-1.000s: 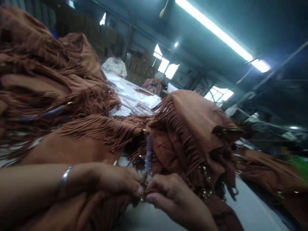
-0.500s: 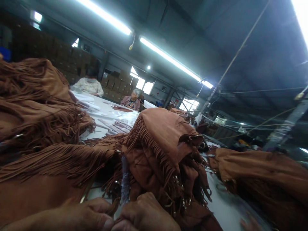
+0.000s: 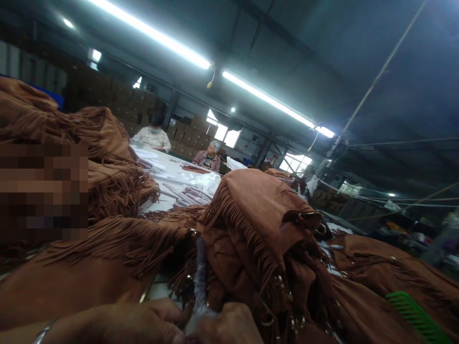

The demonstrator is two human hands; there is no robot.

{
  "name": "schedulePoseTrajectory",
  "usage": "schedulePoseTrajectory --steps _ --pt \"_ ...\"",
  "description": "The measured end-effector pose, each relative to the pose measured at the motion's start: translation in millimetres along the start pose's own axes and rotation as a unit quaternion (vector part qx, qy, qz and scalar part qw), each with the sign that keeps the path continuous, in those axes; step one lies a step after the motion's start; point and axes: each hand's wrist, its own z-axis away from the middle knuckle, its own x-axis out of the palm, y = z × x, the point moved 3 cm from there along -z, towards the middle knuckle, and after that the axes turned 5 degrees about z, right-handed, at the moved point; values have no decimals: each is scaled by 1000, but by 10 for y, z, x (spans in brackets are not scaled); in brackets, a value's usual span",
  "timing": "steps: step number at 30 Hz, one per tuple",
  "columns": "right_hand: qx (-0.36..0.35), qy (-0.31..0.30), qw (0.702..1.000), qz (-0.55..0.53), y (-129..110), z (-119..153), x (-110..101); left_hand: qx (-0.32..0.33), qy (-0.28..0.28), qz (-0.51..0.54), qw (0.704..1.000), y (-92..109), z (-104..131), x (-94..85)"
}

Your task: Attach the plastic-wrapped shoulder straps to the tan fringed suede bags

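Observation:
Low in the head view, my left hand [image 3: 143, 321] is closed, fingers and thumb pinched together near a dark brown leather end; what they grip is mostly hidden. Beside it my right hand [image 3: 231, 326] is closed around the lower end of a strap wrapped in wrinkled, translucent plastic [image 3: 200, 272]. This strap runs up between the fringed brown bags. Right behind my hands is a heap of brown suede bags [image 3: 254, 205] with fringe and metal hardware. A flat brown bag [image 3: 82, 282] with long fringe lies under and beyond my left forearm.
More fringed bags [image 3: 111, 157] are piled at left, and others [image 3: 380, 267] lie at right. A green comb [image 3: 418, 315] shows at the lower right. Wrapped strips lie on the white table [image 3: 168, 165]; two people [image 3: 152, 138] sit beyond it. Cartons [image 3: 190, 134] are stacked behind.
The view has shifted left and slightly upward. A green comb has come into view at right, where a blurred hand showed earlier. Both my hands stay closed and close together.

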Motion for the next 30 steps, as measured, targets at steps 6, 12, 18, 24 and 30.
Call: schedulePoseTrajectory --steps 6,12,18,24,30 --pt "28 49 992 -110 -5 105 -306 -8 46 -71 996 159 75 -168" --pt "-3 159 938 -308 136 19 -220 -25 79 -55 995 180 97 -304" --pt "-56 150 929 -333 93 46 -336 -58 4 -67 996 165 85 -237" --pt "-113 224 944 -214 51 109 -158 -91 9 -23 996 6 50 -236" --pt "-28 215 976 6 7 98 14 -3 53 -96 994 42 -50 -237"
